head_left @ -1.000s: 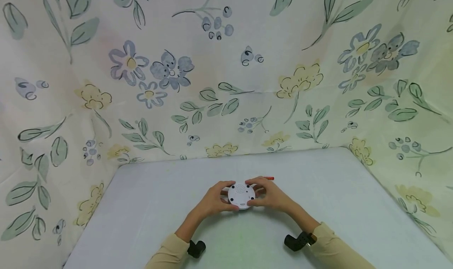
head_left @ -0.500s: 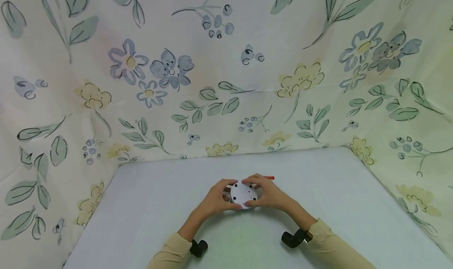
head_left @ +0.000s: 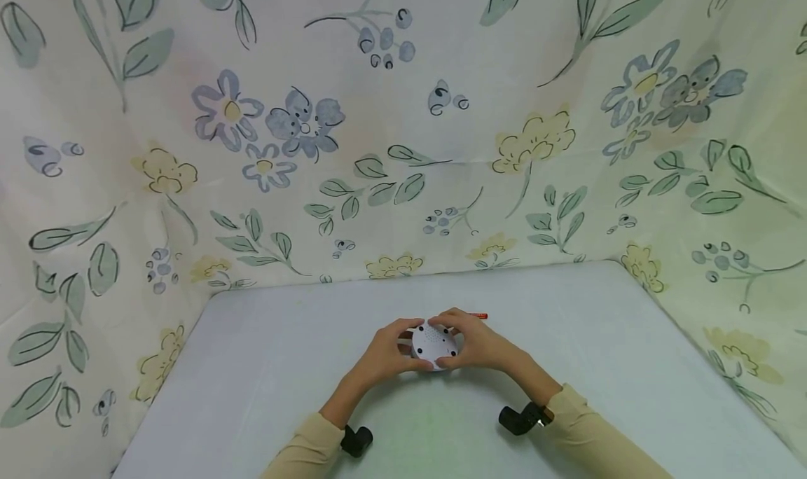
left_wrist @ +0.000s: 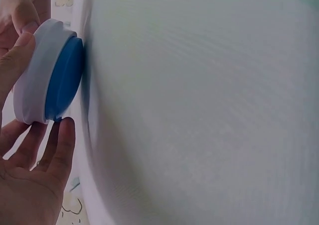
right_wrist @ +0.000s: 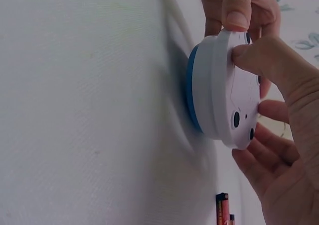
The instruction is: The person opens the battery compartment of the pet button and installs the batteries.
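Observation:
Both hands hold a round white buzzer low over the table, underside up. Its underside has a patch of small speaker holes and black rubber feet. In the left wrist view its blue domed button faces the tabletop. My left hand grips the left side, thumb at the near edge and fingers at the far edge. On the other side my right hand holds the rim, its thumb lying on the underside. The right hand's fingertips touch the far edge.
Red batteries with black ends lie on the table just beyond the right hand; in the head view a battery partly shows. A white cloth covers the table. Flower-printed fabric hangs behind and along the sides.
The buzzer has shifted slightly right and tilted a little. My left hand has moved right with it, while my right hand has come slightly inward and farther over the underside.

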`<state>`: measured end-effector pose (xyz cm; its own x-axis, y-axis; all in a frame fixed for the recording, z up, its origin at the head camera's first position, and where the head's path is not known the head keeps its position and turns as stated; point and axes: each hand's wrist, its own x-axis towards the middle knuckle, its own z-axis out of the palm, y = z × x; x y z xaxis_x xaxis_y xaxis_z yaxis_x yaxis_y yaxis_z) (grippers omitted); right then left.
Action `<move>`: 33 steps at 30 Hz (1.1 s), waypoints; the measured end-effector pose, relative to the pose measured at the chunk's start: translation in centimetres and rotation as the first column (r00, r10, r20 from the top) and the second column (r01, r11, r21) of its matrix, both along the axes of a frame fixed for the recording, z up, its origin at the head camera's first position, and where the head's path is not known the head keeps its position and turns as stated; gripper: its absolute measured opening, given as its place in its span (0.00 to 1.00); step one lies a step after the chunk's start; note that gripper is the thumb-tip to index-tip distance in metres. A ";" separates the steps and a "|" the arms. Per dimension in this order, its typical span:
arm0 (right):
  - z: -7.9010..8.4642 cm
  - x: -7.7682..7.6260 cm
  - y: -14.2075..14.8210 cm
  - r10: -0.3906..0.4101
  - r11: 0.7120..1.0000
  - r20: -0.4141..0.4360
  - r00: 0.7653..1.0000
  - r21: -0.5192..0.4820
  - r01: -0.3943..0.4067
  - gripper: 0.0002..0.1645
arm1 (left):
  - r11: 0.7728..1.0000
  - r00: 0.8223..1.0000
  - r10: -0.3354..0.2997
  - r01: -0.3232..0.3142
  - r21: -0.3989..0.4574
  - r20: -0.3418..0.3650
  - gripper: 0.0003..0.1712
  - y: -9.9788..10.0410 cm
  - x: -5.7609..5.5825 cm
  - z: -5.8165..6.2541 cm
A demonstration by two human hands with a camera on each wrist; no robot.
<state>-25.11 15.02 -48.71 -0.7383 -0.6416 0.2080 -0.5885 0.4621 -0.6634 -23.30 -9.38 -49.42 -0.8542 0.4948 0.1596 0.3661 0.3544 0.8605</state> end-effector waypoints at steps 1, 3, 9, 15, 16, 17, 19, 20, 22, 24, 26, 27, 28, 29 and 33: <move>0.1 0.0 0.0 0.001 1.000 0.002 1.000 0.005 -0.001 0.39 | 1.000 1.000 0.002 -0.002 -0.002 -0.005 0.46 0.0 0.0 0.0; 0.2 -0.1 0.0 0.003 1.000 0.007 1.000 0.019 -0.003 0.40 | 1.000 1.000 0.007 -0.007 -0.008 -0.014 0.46 0.1 -0.1 0.0; 0.9 -0.1 -0.1 -0.007 0.997 0.043 0.999 0.076 0.003 0.41 | 1.000 0.999 0.009 -0.010 -0.015 -0.039 0.46 0.3 -0.2 0.1; 1.4 -0.1 -0.6 -0.002 0.991 0.028 1.000 0.134 -0.002 0.41 | 1.000 0.999 0.012 -0.012 -0.003 -0.032 0.45 0.2 -0.3 0.6; 1.6 -0.1 -0.7 -0.001 0.990 0.028 1.000 0.141 -0.003 0.41 | 1.000 0.999 0.015 -0.015 -0.003 -0.031 0.44 0.2 -0.3 0.7; 1.7 -0.1 -0.8 0.000 0.989 0.024 1.000 0.149 -0.003 0.41 | 1.000 0.999 0.017 -0.017 -0.004 -0.030 0.44 0.2 -0.3 0.8; 1.8 -0.1 -0.9 0.001 0.988 0.023 1.000 0.157 -0.005 0.40 | 1.000 0.999 0.020 -0.020 -0.003 -0.026 0.43 0.2 -0.4 0.9; 1.8 -0.1 -0.9 0.002 0.987 0.023 1.000 0.160 -0.006 0.40 | 1.000 1.000 0.020 -0.020 -0.002 -0.020 0.43 0.2 -0.4 0.9; 1.9 0.0 -0.9 0.007 0.988 0.028 1.000 0.155 -0.011 0.39 | 1.000 1.000 0.020 -0.020 0.003 -0.001 0.42 0.3 -0.5 0.8; 1.8 0.0 -0.8 0.010 0.988 0.035 0.999 0.152 -0.015 0.38 | 1.000 1.000 0.019 -0.019 0.007 0.020 0.42 0.3 -0.5 0.8; 1.8 0.0 -0.7 0.012 0.988 0.034 0.999 0.150 -0.017 0.38 | 1.000 0.999 0.016 -0.016 0.006 0.031 0.41 0.4 -0.7 0.7; 1.8 0.0 -0.7 0.011 0.989 0.036 0.999 0.150 -0.016 0.38 | 1.000 0.999 0.014 -0.015 0.005 0.032 0.41 0.4 -0.7 0.8; 1.8 -0.1 -0.7 0.010 0.989 0.038 0.999 0.149 -0.016 0.38 | 1.000 0.999 0.013 -0.013 0.003 0.029 0.41 0.4 -0.8 0.8; 1.8 -0.1 -0.6 0.009 0.988 0.042 0.999 0.151 -0.015 0.38 | 1.000 1.000 0.011 -0.011 0.001 0.025 0.41 0.4 -0.8 0.8; 1.7 -0.2 -0.6 0.003 0.988 0.049 0.999 0.157 -0.011 0.38 | 1.000 1.000 0.003 -0.003 -0.009 0.017 0.41 0.4 -0.9 0.8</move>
